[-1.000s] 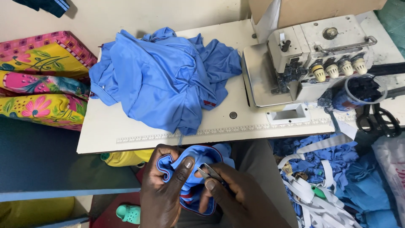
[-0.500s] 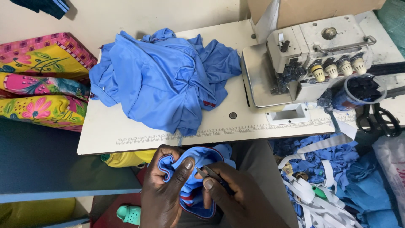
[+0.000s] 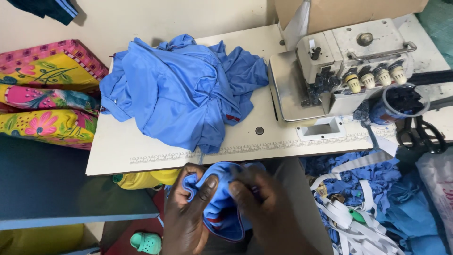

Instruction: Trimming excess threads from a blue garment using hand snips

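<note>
Blue garment piece (image 3: 218, 208) w/ red-white trim sits below the surface (image 3: 141, 156) edge, in the person's lap. Left hand (image 3: 188, 212) pinches its folded edge, thumb on top; right hand (image 3: 264, 208) is closed on the other side. Blue fabric pile (image 3: 179, 89) waits by the overlock machine (image 3: 349, 66); nothing under the needle yet, so sewing looks undone.

Cream laminate bench (image 3: 141, 146) carries crumpled blue fabric garment pile (image 3: 184, 89), grey overlock sewing machine (image 3: 349, 61), black-handled scissors (image 3: 420, 134).
</note>
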